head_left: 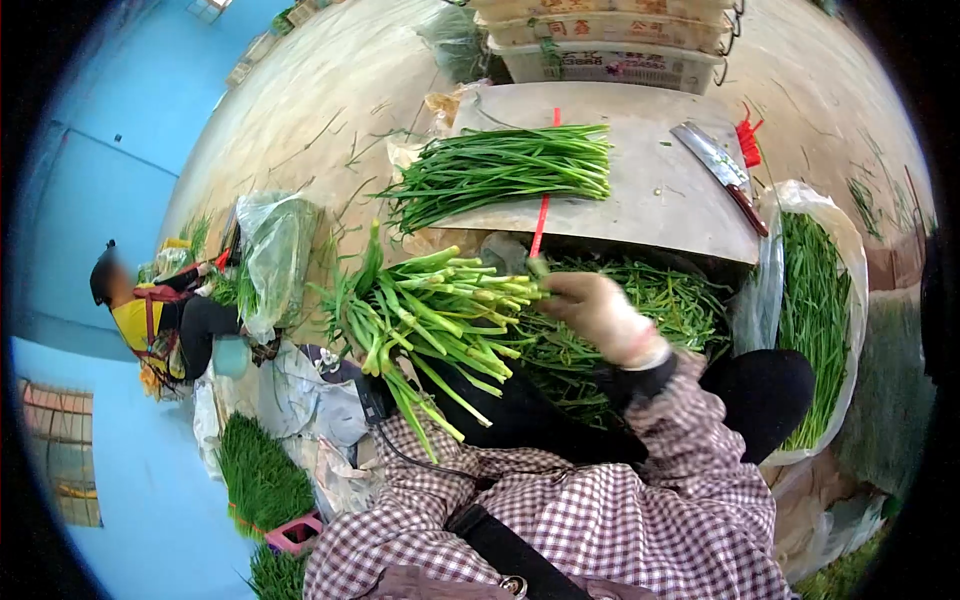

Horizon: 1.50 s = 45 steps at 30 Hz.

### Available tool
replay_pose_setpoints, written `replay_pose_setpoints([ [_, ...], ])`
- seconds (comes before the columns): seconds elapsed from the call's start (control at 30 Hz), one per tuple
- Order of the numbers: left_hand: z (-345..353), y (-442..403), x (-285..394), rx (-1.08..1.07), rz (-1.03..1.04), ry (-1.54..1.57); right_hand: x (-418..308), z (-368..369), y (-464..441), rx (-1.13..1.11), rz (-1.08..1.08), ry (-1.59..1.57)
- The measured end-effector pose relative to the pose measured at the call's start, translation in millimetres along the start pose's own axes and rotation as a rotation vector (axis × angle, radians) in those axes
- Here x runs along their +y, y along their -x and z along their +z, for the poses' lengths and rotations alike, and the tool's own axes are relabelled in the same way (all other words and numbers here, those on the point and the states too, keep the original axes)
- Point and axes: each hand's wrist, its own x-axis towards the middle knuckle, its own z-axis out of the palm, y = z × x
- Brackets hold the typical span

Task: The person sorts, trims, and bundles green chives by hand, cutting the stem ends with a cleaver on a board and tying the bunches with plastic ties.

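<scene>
A loose bunch of garlic chives [430, 310] is held up over my lap, its pale stalk ends fanned out toward the right. My left sleeve runs up behind this bunch, which hides my left hand and its fingers. Beside the stalk ends is my right hand [605, 315], in a whitish glove and slightly blurred. Its fingers are closed together, and what they pinch is not clear. On the grey board [650, 215] ahead lies a neat pile of garlic chives [510, 170] across a red strip [541, 225].
A knife [715, 160] lies on the board's right side, near red ties [748, 135]. Loose green leaves [640, 295] heap below the board. A plastic bag of greens [815, 310] stands right. Stacked white crates [610, 65] stand beyond. Another person [160, 320] sits at left.
</scene>
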Motion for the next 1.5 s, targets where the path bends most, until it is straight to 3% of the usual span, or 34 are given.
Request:
replay_pose_setpoints([
  [0.07, 0.1, 1.8, -1.6, 0.01, 0.017, 0.014, -16.2, -32.9, 18.8, 0.147, 0.294, -0.432],
  [0.1, -0.3, 1.7, -2.2, 0.014, 0.022, 0.014, -33.9, -45.8, 30.8, 0.285, 0.283, -0.503],
  [0.2, 1.4, -0.4, -4.1, 0.013, 0.019, 0.016, -64.3, -49.1, 44.7, 0.304, 0.026, -0.446],
  [0.27, 4.2, -1.4, -6.9, 0.008, 0.013, 0.017, -81.7, -34.9, 25.1, 0.206, -0.42, 0.159],
  [0.33, 6.4, -2.0, -7.9, 0.005, 0.013, 0.015, -107.4, -9.0, 12.4, 0.197, -0.426, 0.731],
  [0.47, 10.3, -1.5, -10.2, 0.003, 0.013, 0.009, -86.9, 26.5, -13.0, 0.119, -0.39, 0.957],
  [0.6, 11.3, -1.2, -15.2, 0.007, 0.019, 0.001, -65.3, 24.7, -12.1, 0.118, -0.49, 0.879],
  [0.67, 20.6, -1.6, -20.3, 0.01, 0.025, -0.013, -64.0, 10.6, -0.1, 0.126, -0.468, 0.507],
  [0.73, 25.5, -4.7, -29.3, 0.029, 0.064, 0.01, -63.1, 6.4, 14.4, 0.165, -0.472, 0.451],
  [0.8, 31.4, -6.3, -37.4, 0.037, 0.141, 0.093, -63.2, 6.7, 34.8, 0.348, -0.621, 0.386],
  [0.87, 37.9, -2.1, -37.2, 0.09, 0.116, 0.164, -63.9, 13.4, 66.8, 0.585, -0.367, -0.116],
  [0.93, 36.3, -3.1, -35.3, 0.082, 0.101, 0.134, -63.1, -5.2, 85.7, 0.495, -0.286, -0.1],
  [1.03, 58.4, 5.3, -47.1, 0.014, 0.148, 0.122, -63.4, 6.8, 91.9, 0.051, -0.285, 0.261],
  [1.07, 49.8, 0.7, -47.7, 0.003, 0.148, 0.12, -94.2, 13.8, 80.5, -0.017, -0.39, 0.505],
  [1.13, 33.2, -6.5, -45.4, -0.021, 0.131, 0.13, -87.1, 46.9, 67.5, 0.126, -0.325, 0.228],
  [1.17, 28.5, -7.5, -41.2, -0.034, 0.114, 0.141, -96.4, 51.3, 64.8, 0.069, -0.207, 0.246],
  [1.2, 29.1, -6.9, -39.6, -0.045, 0.096, 0.152, -94.0, 57.2, 55.6, 0.16, -0.335, 0.209],
  [1.27, 27.8, -9.1, -41.1, -0.099, 0.077, 0.226, -90.7, 65.4, 44.3, 0.068, -0.224, 0.32],
  [1.33, 20.1, -12.4, -42.0, -0.102, 0.076, 0.257, -72.9, 77.8, 28.1, 0.195, -0.396, 0.153],
  [1.4, 37.2, -2.1, -43.8, -0.117, 0.085, 0.225, -80.2, 64.3, 37.3, -0.015, -0.117, -0.318],
  [1.43, 28.7, -4.3, -41.7, -0.084, 0.078, 0.24, -76.7, 55.5, 40.5, -0.045, -0.198, -0.329],
  [1.47, 19.7, -6.2, -39.3, -0.049, 0.071, 0.256, -91.3, 30.6, 47.5, -0.184, -0.112, -0.262],
  [1.5, 19.7, -6.4, -39.5, -0.049, 0.107, 0.215, -85.4, 21.0, 52.7, -0.104, -0.328, -0.245],
])
